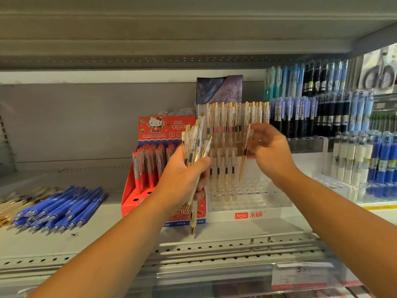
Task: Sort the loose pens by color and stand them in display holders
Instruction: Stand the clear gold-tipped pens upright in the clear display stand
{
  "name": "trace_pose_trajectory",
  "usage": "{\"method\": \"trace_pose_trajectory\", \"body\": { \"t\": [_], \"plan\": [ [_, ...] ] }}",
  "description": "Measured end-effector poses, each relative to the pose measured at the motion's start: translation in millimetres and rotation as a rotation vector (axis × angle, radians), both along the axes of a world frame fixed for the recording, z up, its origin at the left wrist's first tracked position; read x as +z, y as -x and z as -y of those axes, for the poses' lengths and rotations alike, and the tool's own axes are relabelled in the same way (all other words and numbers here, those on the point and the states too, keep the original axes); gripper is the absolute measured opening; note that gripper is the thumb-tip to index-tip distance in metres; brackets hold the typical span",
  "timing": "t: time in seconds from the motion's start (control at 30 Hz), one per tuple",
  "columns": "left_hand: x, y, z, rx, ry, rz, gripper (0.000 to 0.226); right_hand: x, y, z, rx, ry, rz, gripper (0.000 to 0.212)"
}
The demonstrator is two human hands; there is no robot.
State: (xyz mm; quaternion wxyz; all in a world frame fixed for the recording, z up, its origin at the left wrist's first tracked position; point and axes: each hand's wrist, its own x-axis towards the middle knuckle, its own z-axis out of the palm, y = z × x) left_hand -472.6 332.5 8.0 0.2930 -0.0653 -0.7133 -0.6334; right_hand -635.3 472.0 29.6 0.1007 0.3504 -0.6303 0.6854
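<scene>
on the grey shop shelf (107, 233) in front of you, the racks of blue and black pens (322, 108) fill the far right. left of them, in the middle, stands the clear display holder (253, 203) with a red label on its near edge. white-and-gold pens (234, 117) stand upright in its far rows, and its near rows of holes are bare. just left of it, touching or nearly so, sits the red cartoon box (131, 196) with red pens (148, 166) standing in it. well apart on the near left lies a loose pile of blue pens (62, 208), with a few gold-clipped pens (12, 203) beyond it at the edge.

your left hand (182, 179) is curled round a bundle of white-and-gold pens (196, 143), held upright in front of the red box with the tips pointing down. your right hand (270, 151) pinches a single white-and-gold pen (243, 162) between thumb and fingertips, the other fingers loosely bent. that pen hangs tip down in front of the holder's standing rows. you cannot tell whether its tip touches a hole.
</scene>
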Motion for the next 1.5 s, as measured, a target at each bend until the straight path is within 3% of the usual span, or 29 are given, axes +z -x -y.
{"method": "trace_pose_trajectory", "body": {
  "t": [0.27, 0.5, 0.97, 1.07, 1.2, 1.27, 1.33, 1.43, 1.5],
  "plan": [
    [1, -1, -1, 0.014, 0.023, -0.008, 0.029, -5, 2, -1, 0.011, -0.171, -0.026, 0.042],
    [-1, 1, 1, 0.035, 0.048, -0.014, 0.021, -11, -2, 0, -0.188, -0.363, -0.254, 0.03],
    [-3, 0, 3, 0.059, 0.103, -0.001, 0.018, -13, 1, -3, -0.241, -0.517, -0.197, 0.042],
    [-2, -1, 2, 0.063, 0.11, -0.003, 0.021, -14, -2, -1, -0.288, -0.48, -0.218, 0.036],
    [0, -2, 0, 0.077, 0.116, -0.016, 0.023, -7, -15, -1, -0.244, -0.21, -0.151, 0.031],
    [0, -2, -1, 0.081, 0.107, -0.015, 0.019, 1, -27, -2, -0.14, -0.125, -0.135, 0.022],
    [1, -1, -1, 0.084, 0.104, -0.015, 0.014, 6, -40, -1, 0.124, -0.122, 0.01, 0.015],
    [0, 0, -1, 0.095, 0.136, -0.028, 0.014, 5, -58, 3, 0.506, -0.186, 0.266, 0.024],
    [0, 1, -2, 0.092, 0.16, -0.03, 0.017, 1, -64, 8, 0.549, -0.226, 0.277, 0.031]
  ]
}}
